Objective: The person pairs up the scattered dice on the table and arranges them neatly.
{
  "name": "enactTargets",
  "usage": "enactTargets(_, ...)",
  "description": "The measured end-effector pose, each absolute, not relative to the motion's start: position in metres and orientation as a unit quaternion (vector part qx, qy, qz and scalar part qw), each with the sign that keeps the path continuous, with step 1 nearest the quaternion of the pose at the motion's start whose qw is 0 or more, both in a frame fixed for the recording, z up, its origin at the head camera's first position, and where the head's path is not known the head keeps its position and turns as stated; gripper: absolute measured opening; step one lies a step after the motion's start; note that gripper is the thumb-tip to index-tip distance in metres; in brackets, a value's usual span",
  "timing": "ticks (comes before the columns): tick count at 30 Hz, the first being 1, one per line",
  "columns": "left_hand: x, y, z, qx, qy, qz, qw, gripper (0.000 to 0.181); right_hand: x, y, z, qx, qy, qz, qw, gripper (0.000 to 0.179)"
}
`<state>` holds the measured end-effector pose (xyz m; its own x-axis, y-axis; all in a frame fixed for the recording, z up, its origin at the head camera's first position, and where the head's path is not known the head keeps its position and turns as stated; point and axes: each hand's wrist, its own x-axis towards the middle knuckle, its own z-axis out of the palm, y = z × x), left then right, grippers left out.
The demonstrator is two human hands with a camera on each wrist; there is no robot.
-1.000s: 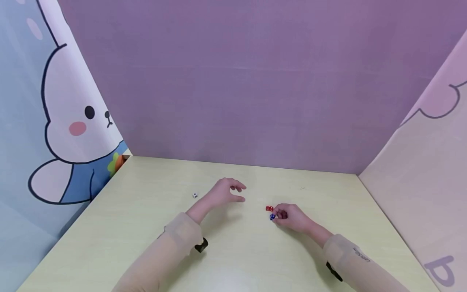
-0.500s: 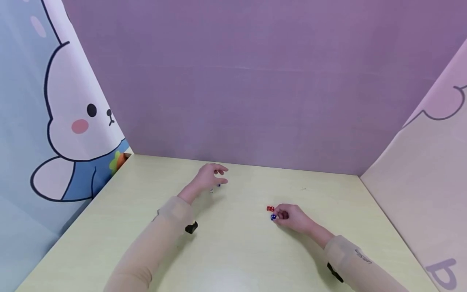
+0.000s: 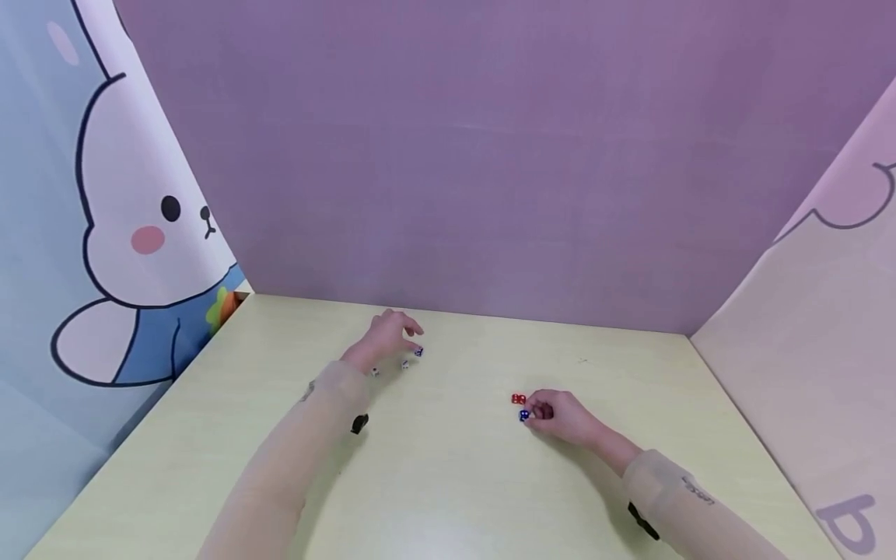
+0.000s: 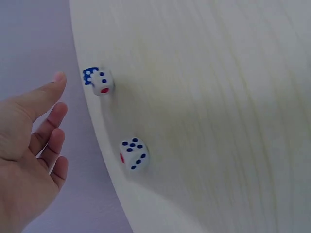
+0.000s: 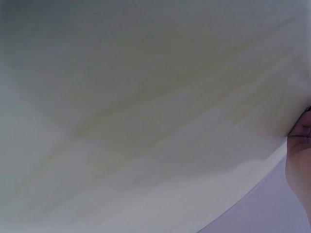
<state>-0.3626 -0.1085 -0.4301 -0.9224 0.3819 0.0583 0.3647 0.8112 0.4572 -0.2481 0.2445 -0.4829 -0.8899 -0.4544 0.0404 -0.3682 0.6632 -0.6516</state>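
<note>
My left hand (image 3: 386, 334) reaches over the far left of the table, fingers apart and holding nothing. Nearest its thumb is a blue die with white pips (image 3: 418, 352). Two white dice lie close by, one (image 3: 404, 365) nearer the blue one and another (image 3: 375, 372) beside the wrist. In the left wrist view the front white die (image 4: 103, 82) partly covers the blue die (image 4: 89, 76). My right hand (image 3: 560, 416) rests on the table and pinches a second blue die (image 3: 523, 416) at its fingertips. Two red dice (image 3: 518, 399) sit side by side just behind it.
The pale wooden table (image 3: 448, 482) meets a purple backdrop (image 3: 448, 194) at its far edge. A rabbit-print cloth (image 3: 140, 233) hangs on the left and a light printed cloth (image 3: 826, 327) on the right.
My left hand has moved left and away from me, then a little further left, uncovering the blue die and white dice. My right hand stays at the blue die by the red pair.
</note>
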Motion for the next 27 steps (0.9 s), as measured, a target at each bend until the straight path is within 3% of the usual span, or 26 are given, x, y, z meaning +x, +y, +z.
enactTargets(11, -0.371, -0.107, -0.445, 0.156, 0.963, 0.218, 0.029, 0.018, -0.248, 0.244, -0.482, -0.219, 0.911, -0.341, 0.076, 0.012)
enactTargets(27, -0.365, -0.091, -0.443, 0.196, 0.956, 0.214, 0.028, 0.008, -0.246, 0.243, -0.478, -0.218, 0.909, -0.347, 0.075, 0.012)
